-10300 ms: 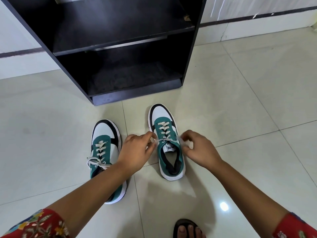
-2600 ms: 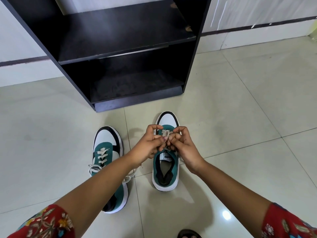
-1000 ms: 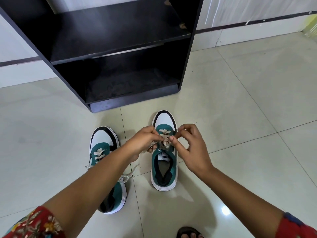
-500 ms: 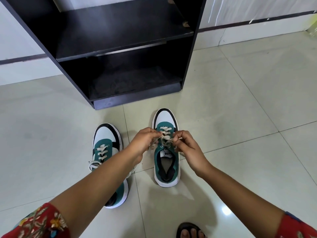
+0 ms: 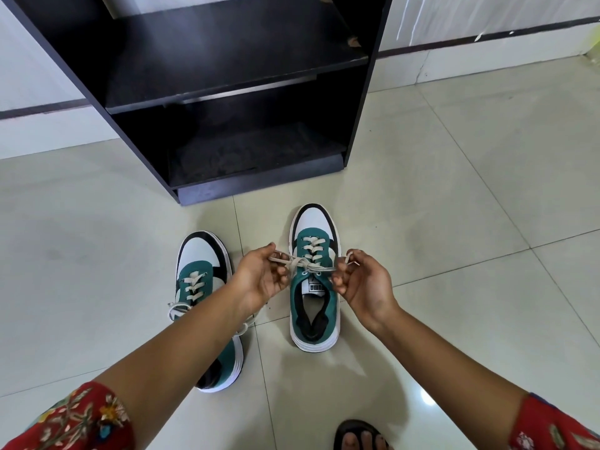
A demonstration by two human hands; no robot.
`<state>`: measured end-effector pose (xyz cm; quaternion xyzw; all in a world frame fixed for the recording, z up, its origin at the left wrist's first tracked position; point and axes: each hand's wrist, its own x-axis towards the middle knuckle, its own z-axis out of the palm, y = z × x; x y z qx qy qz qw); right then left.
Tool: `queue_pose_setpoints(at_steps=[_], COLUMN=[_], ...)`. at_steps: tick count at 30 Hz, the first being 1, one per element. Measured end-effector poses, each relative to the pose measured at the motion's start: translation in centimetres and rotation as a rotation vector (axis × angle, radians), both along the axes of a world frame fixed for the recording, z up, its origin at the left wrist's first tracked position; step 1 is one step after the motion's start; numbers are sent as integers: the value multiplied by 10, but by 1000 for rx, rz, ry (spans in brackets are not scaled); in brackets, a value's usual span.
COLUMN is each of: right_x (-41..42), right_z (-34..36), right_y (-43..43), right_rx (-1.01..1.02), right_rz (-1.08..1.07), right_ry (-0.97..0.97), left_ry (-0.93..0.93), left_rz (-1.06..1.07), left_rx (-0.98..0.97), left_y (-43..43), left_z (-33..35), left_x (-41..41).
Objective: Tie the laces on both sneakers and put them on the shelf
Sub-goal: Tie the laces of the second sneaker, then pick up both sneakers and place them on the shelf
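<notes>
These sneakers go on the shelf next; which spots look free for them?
Both boards of the black shelf look bare: the upper board and the lower board. The floor between the shelf's base and the right sneaker is tight.
</notes>
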<state>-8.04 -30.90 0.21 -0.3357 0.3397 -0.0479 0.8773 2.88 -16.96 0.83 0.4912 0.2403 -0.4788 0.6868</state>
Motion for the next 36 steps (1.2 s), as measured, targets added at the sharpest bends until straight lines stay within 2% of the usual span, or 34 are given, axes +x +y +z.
queue_pose_setpoints(at_steps=[3, 5, 8, 12, 13, 15, 18, 24, 30, 32, 35, 36], right_x=[4, 6, 8, 7, 6, 3, 0, 3, 0, 1, 4, 3], right_z=[-5, -6, 0, 2, 1, -1, -2, 0, 0, 0, 6, 8], right_y=[2, 0, -10, -18, -19, -22, -24, -26, -25, -23, -25, -26], right_rx=[-3, -71, -166, -372, -401, -415, -448, -541, -627, -683, -644, -598], right_rz=[-21, 22, 111, 242, 258, 280, 318, 383, 423, 454, 494, 481], right_ry=[54, 125, 190, 258, 282, 316, 352, 395, 422, 405, 362, 357], left_ry=[-9, -136, -468, -1206, -1333, -1491, -1599, -1686, -1552, -1380, -868, -750], left_rz=[57, -44, -270, -755, -837, -897, -949, -956, -968, -911, -517, -402], left_rx=[-121, -28, 214, 553, 629, 691, 726, 712, 728, 699, 384, 324], left_y=[0, 1, 3, 12, 14, 16, 16, 28, 25, 19, 8, 6], left_z=[-2, -5, -11, -18, -18, -19, -19, -22, -20, -19, -14, -10], left_x=[-2, 0, 5, -2, -4, -5, -1, 3, -2, -2, -5, -8])
